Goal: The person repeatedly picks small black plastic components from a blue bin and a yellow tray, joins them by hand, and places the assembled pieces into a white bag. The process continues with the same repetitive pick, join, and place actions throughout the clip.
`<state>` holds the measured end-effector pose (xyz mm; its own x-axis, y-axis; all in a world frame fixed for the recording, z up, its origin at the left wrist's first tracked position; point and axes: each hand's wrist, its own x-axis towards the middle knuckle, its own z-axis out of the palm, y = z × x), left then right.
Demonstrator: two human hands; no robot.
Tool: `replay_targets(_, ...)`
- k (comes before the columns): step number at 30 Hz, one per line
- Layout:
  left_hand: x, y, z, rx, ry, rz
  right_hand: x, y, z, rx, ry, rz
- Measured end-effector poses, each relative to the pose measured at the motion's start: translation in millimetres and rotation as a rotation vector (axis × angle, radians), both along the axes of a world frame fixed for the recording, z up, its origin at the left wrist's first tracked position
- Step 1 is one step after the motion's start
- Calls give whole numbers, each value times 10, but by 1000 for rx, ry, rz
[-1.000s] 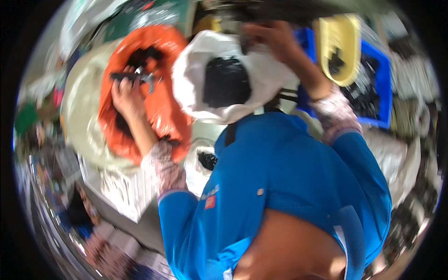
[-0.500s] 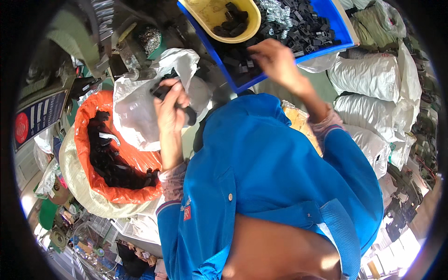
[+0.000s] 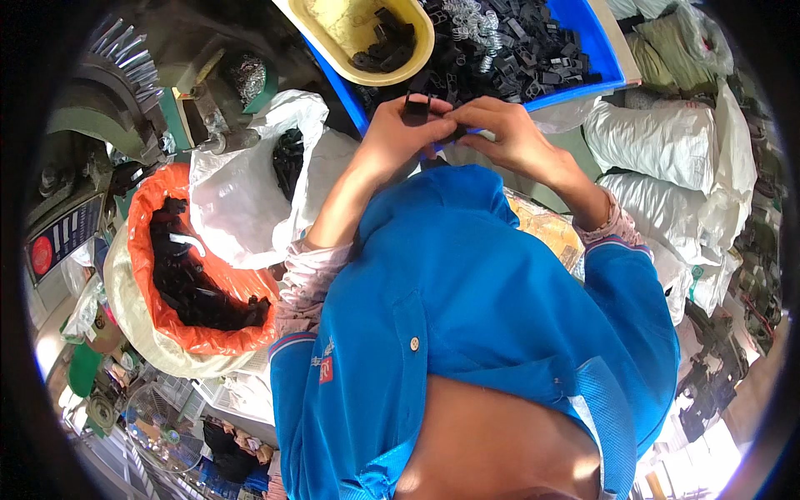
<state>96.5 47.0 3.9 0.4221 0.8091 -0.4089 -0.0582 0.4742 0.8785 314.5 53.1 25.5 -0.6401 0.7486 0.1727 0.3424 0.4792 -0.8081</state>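
Note:
Just in front of my chest, at the near edge of the blue bin (image 3: 618, 73), my two hands meet with their fingertips together. My left hand (image 3: 398, 137) is closed on a black plastic part (image 3: 415, 112), whose two prongs stick up past the fingers. My right hand (image 3: 510, 133) pinches at the same spot. Something small and dark shows under its fingers, too hidden to name. Loose black plastic parts (image 3: 546, 62) and a clump of silvery springs (image 3: 475, 25) fill the bin. A yellow tub (image 3: 422, 58) at the bin's left holds some black pieces (image 3: 387, 46).
To my left, an open white bag (image 3: 237, 196) has black pieces inside. Beside it is an orange-lined sack (image 3: 143, 267) of black parts. Small metal pieces (image 3: 248, 79) lie in a green container beyond. Full white sacks (image 3: 654, 133) are stacked at the right.
My left hand has swung right, from over the white bag to the bin's near edge, with a black part in it. My right hand has drawn back from the loose parts to meet it.

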Motion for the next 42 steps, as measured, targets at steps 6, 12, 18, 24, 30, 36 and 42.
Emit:
replay_targets(6, -157, -179, 27, -175, -303, 250, 331, 578, -539, 418, -238, -336)
replay_targets(12, -188, -202, 2, -60, -397, 406, 45, 920, -699, 622, -808, -176)
replay_targets(18, -234, -246, 11, 222, 20, 501, 62, 771, -426, 527, -565, -295)
replay_targets(24, -293, -304, 202, 403, 238, 442, -320, 659, 375, -660, 28, 11)
replay_targets(30, -400, -399, 257, 627, 459, 460, -649, 745, 376, -276, -90, 246)
replay_targets(36, -430, -482, 224, 664, 607, 576, -1068, 841, 442, 309, -303, 357)
replay_targets(42, -529, -543, 211, 638, 427, 839, -1318, 945, 352, -456, -83, 335)
